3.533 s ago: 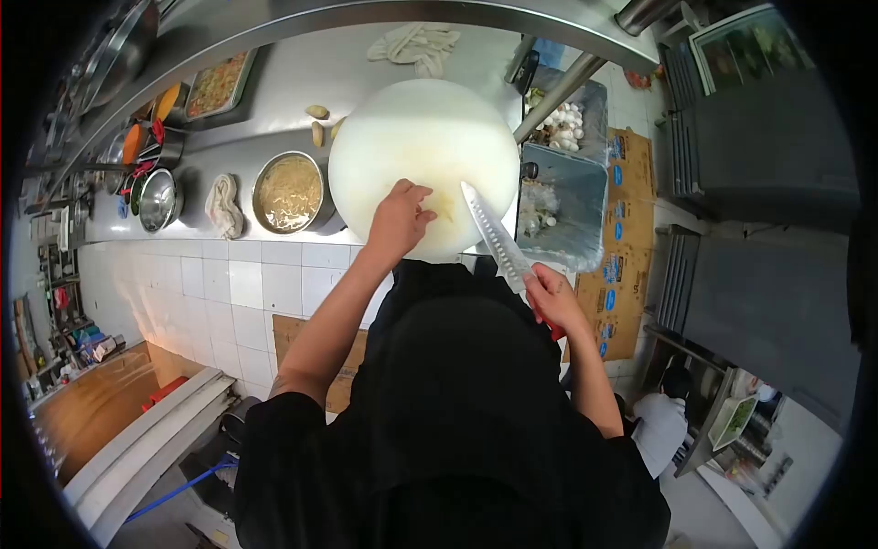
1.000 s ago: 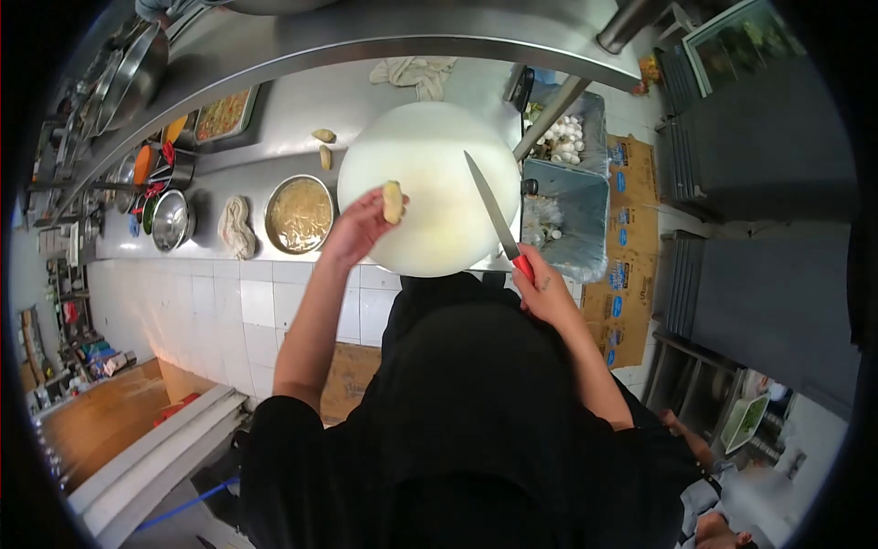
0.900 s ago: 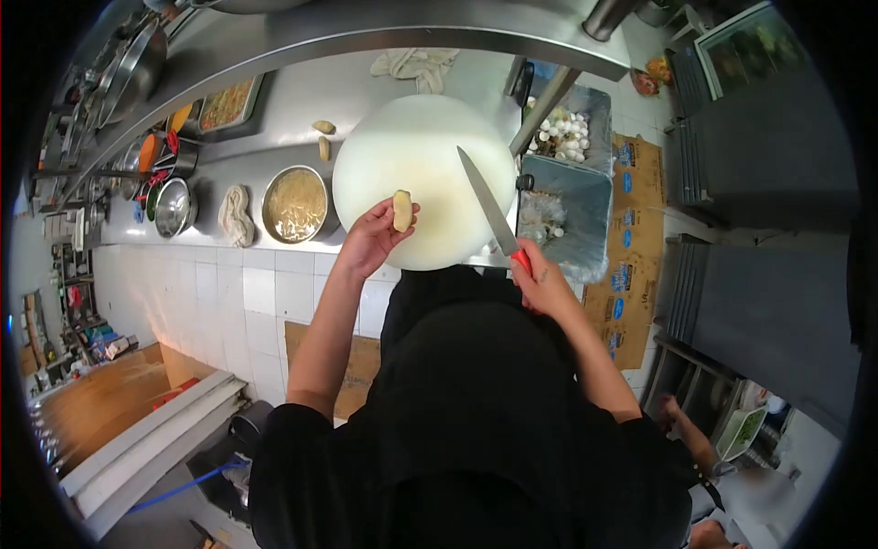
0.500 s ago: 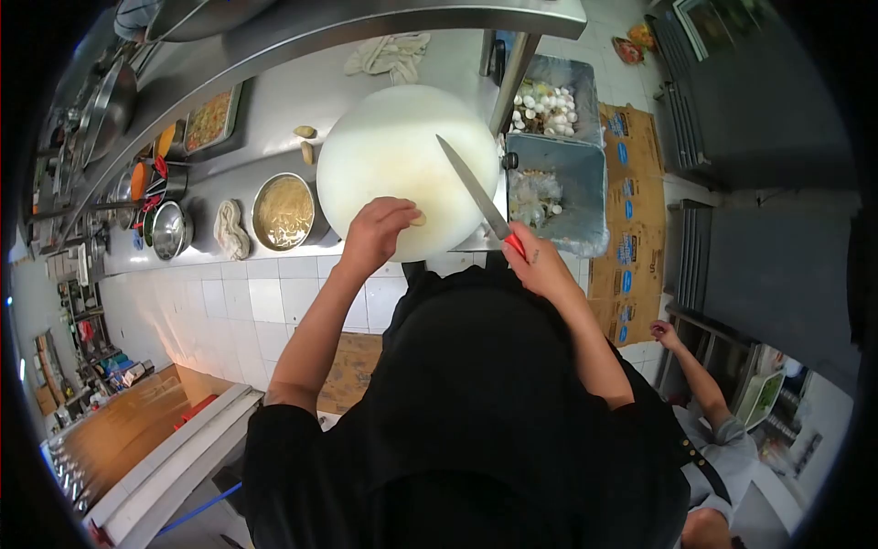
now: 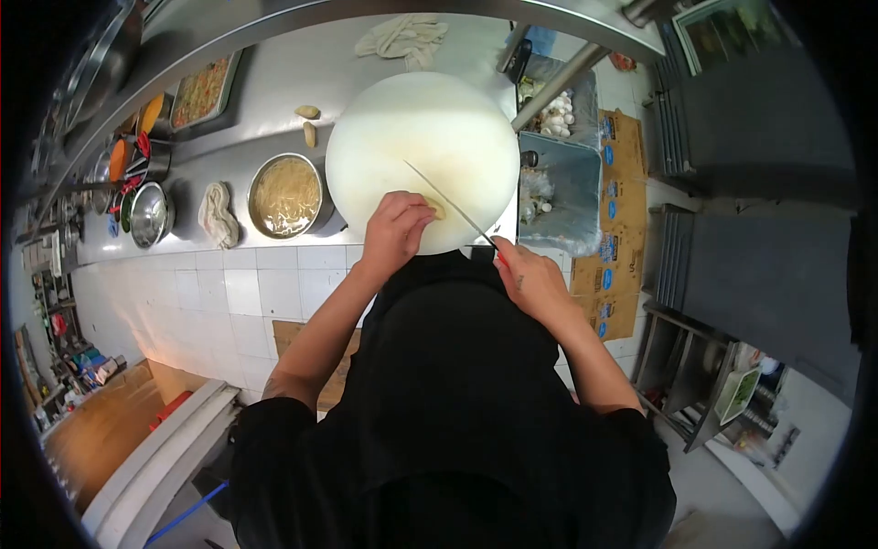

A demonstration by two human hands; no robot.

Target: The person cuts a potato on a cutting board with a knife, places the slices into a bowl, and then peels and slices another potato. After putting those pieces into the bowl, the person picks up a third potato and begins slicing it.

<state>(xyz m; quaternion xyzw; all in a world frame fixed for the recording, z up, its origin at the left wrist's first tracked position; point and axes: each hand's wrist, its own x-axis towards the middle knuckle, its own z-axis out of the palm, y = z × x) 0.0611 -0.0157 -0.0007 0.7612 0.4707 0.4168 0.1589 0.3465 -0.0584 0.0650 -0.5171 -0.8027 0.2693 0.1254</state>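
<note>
On a round white cutting board (image 5: 393,119), my left hand (image 5: 398,229) has its fingers bent around a pale yellow vegetable piece (image 5: 437,210) near the board's front edge. My right hand (image 5: 532,279) is closed on the red handle of a long kitchen knife (image 5: 457,208). The blade slants up and left across the board, edge-on in this view, close beside the vegetable piece. Two similar pale, oblong pieces (image 5: 307,112) lie on the steel counter left of the board. Next to the board stands a metal pot (image 5: 251,203) filled with pale shreds in liquid.
A folded cloth (image 5: 218,215) and a steel bowl (image 5: 151,215) sit further left. Behind is a tray (image 5: 201,91) of chopped food, and another cloth (image 5: 402,37). A steel shelf (image 5: 366,7) overhangs the counter. Grey bins (image 5: 576,201) with scraps stand at the right, beside flattened cardboard (image 5: 622,220).
The view has shifted. My knife has swung left and down, its blade now close to the vegetable piece and turned edge-on. A person at the lower right has left the view.
</note>
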